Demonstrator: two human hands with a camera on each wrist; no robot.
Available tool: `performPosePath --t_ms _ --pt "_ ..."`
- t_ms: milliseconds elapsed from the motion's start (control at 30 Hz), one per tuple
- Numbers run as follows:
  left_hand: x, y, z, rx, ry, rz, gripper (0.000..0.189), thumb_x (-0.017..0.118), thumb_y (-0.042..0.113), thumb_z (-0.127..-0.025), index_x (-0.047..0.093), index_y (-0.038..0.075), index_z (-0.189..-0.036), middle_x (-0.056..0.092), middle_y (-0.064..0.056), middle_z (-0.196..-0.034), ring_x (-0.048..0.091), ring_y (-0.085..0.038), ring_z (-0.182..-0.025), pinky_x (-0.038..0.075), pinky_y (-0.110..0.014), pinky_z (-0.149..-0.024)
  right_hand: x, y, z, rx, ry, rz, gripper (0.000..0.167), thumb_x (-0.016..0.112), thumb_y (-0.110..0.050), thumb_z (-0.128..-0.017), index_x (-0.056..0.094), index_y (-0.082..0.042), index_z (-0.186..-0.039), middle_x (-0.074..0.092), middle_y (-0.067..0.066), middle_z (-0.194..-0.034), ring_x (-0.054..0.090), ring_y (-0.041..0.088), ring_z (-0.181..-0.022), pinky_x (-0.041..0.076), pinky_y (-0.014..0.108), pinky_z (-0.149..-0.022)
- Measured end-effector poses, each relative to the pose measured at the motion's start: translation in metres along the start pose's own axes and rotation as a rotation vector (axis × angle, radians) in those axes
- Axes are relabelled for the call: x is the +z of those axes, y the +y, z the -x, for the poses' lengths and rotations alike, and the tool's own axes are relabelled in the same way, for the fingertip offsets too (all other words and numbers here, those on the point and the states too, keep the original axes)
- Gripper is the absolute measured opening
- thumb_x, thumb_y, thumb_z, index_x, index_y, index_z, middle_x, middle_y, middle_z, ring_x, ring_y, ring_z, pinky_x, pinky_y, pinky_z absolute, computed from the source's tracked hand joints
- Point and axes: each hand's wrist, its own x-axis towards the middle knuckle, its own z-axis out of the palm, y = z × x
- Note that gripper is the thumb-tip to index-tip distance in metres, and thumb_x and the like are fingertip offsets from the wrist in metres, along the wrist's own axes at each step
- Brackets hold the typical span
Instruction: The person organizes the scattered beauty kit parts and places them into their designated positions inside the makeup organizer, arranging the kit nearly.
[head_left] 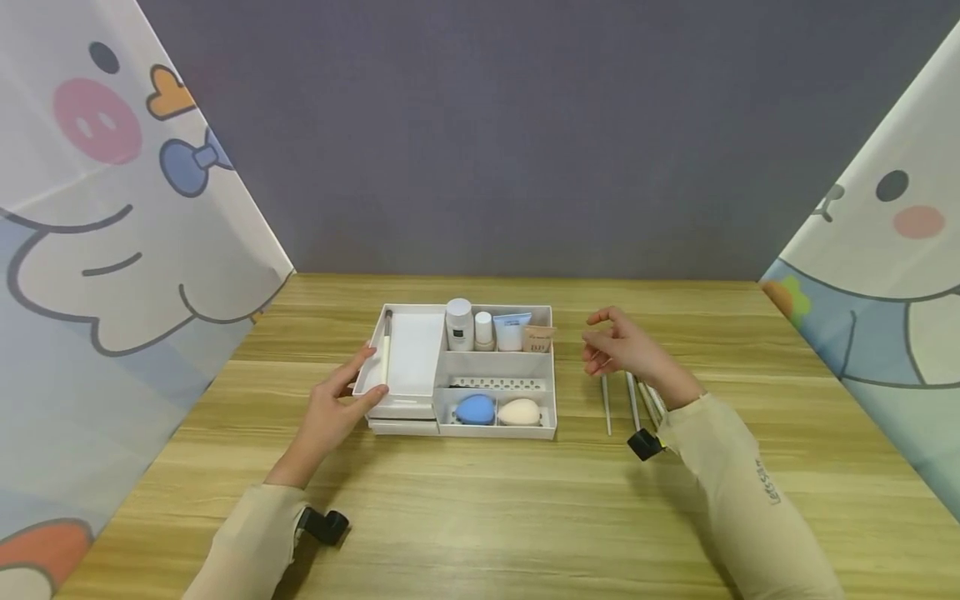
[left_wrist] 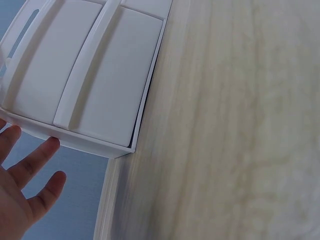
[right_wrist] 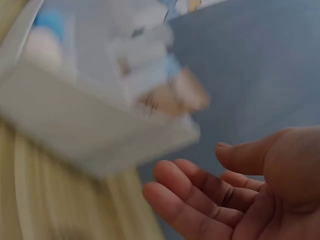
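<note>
The rectangular white plastic organizer [head_left: 495, 365] lies on the wood-grain table [head_left: 480, 508], between the hands. The left hand [head_left: 332, 406] touches its left side: fingers spread apart at the edge, thumb at the near left corner of the shallow tray. The right hand [head_left: 626, 343] is apart from the organizer, beyond its right wall; its fingers are loosely bent, clamped on nothing.

Contents, counted:
- Left tray: one slender brush with a cream handle and dark tip [head_left: 386, 348], lying lengthwise near to far, just beside the left hand's thumb.
- Far right compartment: one large white bottle [head_left: 460, 327], one small white-capped bottle [head_left: 483, 331], one pale blue-and-white tube [head_left: 511, 332] and one tan packet [head_left: 537, 339].
- Near right compartments: one blue egg-shaped sponge [head_left: 476, 409] and one cream egg-shaped sponge [head_left: 520, 412], one per cell.
- Near left: two white panels with raised handles [left_wrist: 115, 70], below the tray.

At least three pale slender rods [head_left: 633, 402] lie on the table, near side of the right hand; the sleeve partly hides them, so the exact count cannot be told.
</note>
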Motion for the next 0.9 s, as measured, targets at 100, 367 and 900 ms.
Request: performPosePath --t_ms 100,367,900 --pt "0.001 0.001 0.000 -0.002 0.000 0.006 0.059 0.075 0.005 -0.088 0.054 0.004 -0.142 0.046 -0.017 -0.148 0.063 -0.009 -0.091 0.051 -0.014 -0.074 -0.008 0.013 0.000 0.064 0.027 0.041 0.046 0.045 -0.007 -0.105 0.020 0.012 -0.138 0.060 0.019 -0.085 0.065 0.017 -0.061 0.060 0.041 -0.062" --pt "0.001 0.000 0.000 0.008 0.004 0.000 0.058 0.075 0.005 -0.087 0.054 0.003 -0.142 0.047 -0.017 -0.147 0.065 -0.020 -0.094 0.051 -0.013 -0.076 -0.014 0.042 -0.003 0.228 0.034 0.250 0.055 0.053 -0.011 -0.102 0.022 0.016 -0.139 0.060 0.020 -0.086 0.064 0.020 -0.055 0.058 0.036 -0.054" --pt "0.000 0.000 0.000 -0.003 -0.005 0.020 0.058 0.074 0.004 -0.089 0.053 0.004 -0.143 0.044 -0.015 -0.149 0.063 -0.013 -0.094 0.051 -0.015 -0.075 -0.006 0.047 -0.007 0.284 -0.006 0.388 0.063 0.065 0.004 -0.082 0.035 0.022 -0.134 0.063 0.015 -0.066 0.062 0.017 -0.050 0.057 0.032 -0.050"
